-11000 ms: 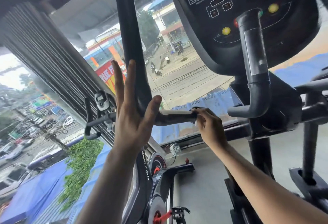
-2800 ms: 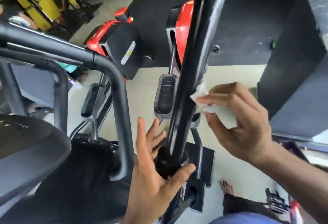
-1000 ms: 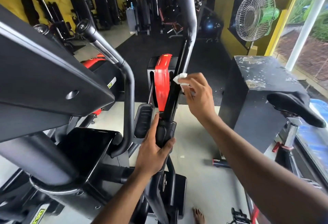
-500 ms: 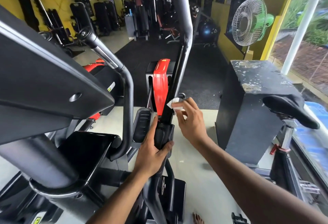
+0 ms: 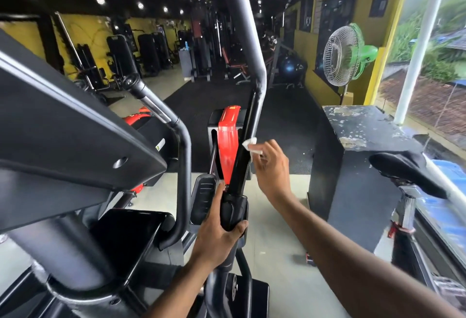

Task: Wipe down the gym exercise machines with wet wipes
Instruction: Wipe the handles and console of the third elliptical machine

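A tall black handlebar pole (image 5: 245, 126) of an elliptical machine rises up the middle of the view. My left hand (image 5: 219, 232) grips the thick black joint at the pole's lower end. My right hand (image 5: 271, 169) pinches a small white wet wipe (image 5: 251, 144) and holds it against the right side of the pole, a little above the joint. A red machine cover (image 5: 228, 141) stands just behind the pole.
The machine's console back (image 5: 63, 126) and a curved fixed handle (image 5: 176, 146) fill the left. A worn black box (image 5: 358, 166) and a bike saddle (image 5: 403, 169) stand at right. A green fan (image 5: 345, 56) stands farther back.
My right hand slid the wipe down the pole and is now slightly higher again. My left hand keeps its grip on the joint.
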Action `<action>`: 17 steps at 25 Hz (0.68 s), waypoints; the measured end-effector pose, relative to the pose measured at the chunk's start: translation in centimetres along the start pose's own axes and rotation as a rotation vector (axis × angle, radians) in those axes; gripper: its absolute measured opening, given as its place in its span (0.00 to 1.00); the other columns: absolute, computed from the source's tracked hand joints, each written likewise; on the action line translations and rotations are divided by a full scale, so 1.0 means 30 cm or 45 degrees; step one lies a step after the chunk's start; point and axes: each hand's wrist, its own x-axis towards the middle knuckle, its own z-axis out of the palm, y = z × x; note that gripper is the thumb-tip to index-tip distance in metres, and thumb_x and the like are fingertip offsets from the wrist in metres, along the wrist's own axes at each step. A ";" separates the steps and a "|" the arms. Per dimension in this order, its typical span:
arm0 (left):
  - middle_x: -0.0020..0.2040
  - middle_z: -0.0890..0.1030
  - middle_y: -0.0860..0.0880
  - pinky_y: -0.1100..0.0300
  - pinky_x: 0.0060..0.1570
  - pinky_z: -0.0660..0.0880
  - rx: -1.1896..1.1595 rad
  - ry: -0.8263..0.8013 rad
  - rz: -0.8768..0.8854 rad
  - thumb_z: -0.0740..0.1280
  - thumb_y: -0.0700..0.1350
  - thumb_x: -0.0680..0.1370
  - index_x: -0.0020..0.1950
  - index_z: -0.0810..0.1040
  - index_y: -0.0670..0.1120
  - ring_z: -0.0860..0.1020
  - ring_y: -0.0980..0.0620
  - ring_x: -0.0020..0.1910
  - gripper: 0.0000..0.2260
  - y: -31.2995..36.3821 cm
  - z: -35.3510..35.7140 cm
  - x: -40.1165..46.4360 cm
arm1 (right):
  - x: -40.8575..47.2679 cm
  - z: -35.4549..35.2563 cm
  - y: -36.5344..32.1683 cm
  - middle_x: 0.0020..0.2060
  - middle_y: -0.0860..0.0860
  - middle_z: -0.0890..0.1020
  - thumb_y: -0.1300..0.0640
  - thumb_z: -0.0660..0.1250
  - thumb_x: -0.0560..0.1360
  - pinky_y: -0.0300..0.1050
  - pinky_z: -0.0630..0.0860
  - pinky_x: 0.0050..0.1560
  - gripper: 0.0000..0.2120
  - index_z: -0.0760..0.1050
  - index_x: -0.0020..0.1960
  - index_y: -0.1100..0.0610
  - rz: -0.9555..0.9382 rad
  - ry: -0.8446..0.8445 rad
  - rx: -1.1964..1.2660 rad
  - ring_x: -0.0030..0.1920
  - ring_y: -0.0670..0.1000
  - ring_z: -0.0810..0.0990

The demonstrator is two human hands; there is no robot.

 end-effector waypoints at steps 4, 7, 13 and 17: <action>0.75 0.64 0.73 0.76 0.69 0.60 0.091 0.013 0.030 0.76 0.61 0.74 0.79 0.45 0.73 0.60 0.74 0.74 0.47 0.036 -0.014 0.017 | 0.048 0.000 -0.006 0.47 0.45 0.78 0.66 0.69 0.78 0.42 0.79 0.46 0.11 0.83 0.52 0.51 0.069 0.032 0.043 0.42 0.44 0.80; 0.70 0.75 0.59 0.60 0.65 0.73 0.175 0.165 0.026 0.76 0.66 0.71 0.80 0.43 0.73 0.76 0.63 0.65 0.50 0.115 -0.066 0.117 | 0.191 -0.010 -0.019 0.46 0.45 0.78 0.67 0.68 0.78 0.43 0.77 0.43 0.13 0.82 0.49 0.50 0.103 0.110 0.061 0.41 0.45 0.80; 0.78 0.69 0.54 0.46 0.59 0.80 0.568 0.171 0.185 0.73 0.59 0.77 0.80 0.37 0.73 0.81 0.53 0.63 0.48 0.355 -0.166 0.300 | 0.390 -0.048 -0.004 0.44 0.44 0.78 0.67 0.66 0.77 0.31 0.71 0.42 0.13 0.81 0.48 0.50 0.075 0.206 0.108 0.42 0.39 0.77; 0.78 0.64 0.54 0.47 0.51 0.83 0.886 0.280 0.355 0.69 0.60 0.79 0.83 0.43 0.68 0.79 0.51 0.66 0.41 0.538 -0.276 0.371 | 0.440 -0.057 0.028 0.45 0.45 0.79 0.65 0.67 0.78 0.41 0.76 0.46 0.10 0.81 0.50 0.50 0.029 0.207 0.141 0.44 0.43 0.78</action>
